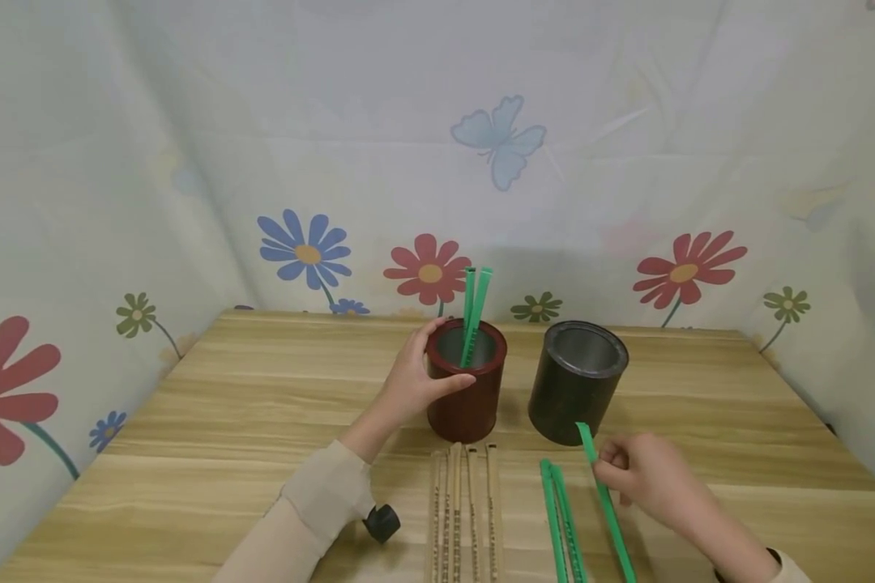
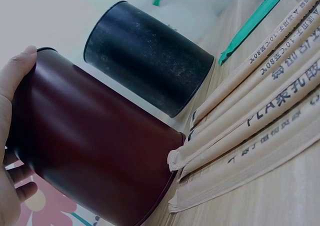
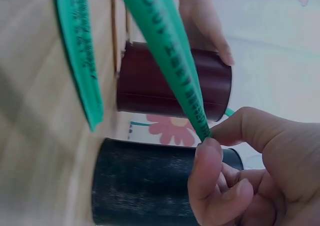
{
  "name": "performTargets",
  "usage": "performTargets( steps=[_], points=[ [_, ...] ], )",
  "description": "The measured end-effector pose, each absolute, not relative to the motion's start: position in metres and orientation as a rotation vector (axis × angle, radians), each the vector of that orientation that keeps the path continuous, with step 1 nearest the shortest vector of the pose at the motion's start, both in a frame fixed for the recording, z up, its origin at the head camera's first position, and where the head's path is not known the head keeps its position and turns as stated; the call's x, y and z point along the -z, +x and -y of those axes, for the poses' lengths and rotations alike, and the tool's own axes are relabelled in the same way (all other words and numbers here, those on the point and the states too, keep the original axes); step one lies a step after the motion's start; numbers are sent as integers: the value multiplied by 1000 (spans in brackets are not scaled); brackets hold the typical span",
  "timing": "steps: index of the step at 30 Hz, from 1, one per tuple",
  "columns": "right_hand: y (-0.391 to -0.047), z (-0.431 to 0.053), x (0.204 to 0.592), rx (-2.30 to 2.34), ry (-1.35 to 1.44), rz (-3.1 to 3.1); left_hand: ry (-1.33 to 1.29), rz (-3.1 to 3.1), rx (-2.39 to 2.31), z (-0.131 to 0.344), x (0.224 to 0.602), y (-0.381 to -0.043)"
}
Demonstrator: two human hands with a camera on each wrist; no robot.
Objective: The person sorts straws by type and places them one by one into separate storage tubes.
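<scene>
My left hand (image 1: 414,374) grips the dark red can (image 1: 467,409) near its rim, thumb across the front and fingers round the far side. Two green-wrapped straws (image 1: 475,312) stand leaning inside that can. Between thumb and fingertips, my right hand (image 1: 652,478) pinches another green-wrapped straw (image 1: 608,510) near its upper end; its top is in front of the black can (image 1: 570,401). In the right wrist view, this held straw (image 3: 172,61) runs up from the fingertips. More green-wrapped straws (image 1: 560,518) lie on the table, left of the right hand.
Several brown paper-wrapped straws (image 1: 455,514) with printed text lie side by side before the red can. The wooden table (image 1: 262,437) backs onto a flowered cloth (image 1: 364,162). A black knob-like piece (image 1: 382,524) sits at the left wrist.
</scene>
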State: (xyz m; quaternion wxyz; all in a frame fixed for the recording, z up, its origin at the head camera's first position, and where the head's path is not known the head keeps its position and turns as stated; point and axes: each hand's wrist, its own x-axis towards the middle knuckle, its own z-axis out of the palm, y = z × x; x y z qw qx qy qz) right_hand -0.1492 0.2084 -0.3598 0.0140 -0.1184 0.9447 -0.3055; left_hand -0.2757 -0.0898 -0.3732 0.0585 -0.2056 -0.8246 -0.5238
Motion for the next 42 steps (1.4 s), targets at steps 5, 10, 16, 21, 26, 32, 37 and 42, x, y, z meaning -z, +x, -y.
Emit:
performTargets(
  steps=[5,10,16,21,26,32,37,42],
  points=[
    [-151,-207,347,1025,-391,-2931,-622,2497,1576,92,374,-275],
    [-152,-206,333,1098,-422,-2931,-631,2494,1564,93,375,-275],
    [-156,-206,311,1158,-453,-2968,-625,2506,1560,92,374,-275],
    [-163,-204,294,1203,-590,-2996,-625,2503,1563,93,374,-274],
    [-174,-197,281,1202,-690,-3058,-630,2493,1557,94,375,-274],
    [-187,-191,266,1304,-771,-3088,-627,2490,1560,93,375,-275],
    [-197,-184,250,1382,-737,-3143,-633,2487,1581,91,376,-276],
    [-209,-180,232,1597,-793,-3155,-642,2484,1595,90,378,-277]
  ],
)
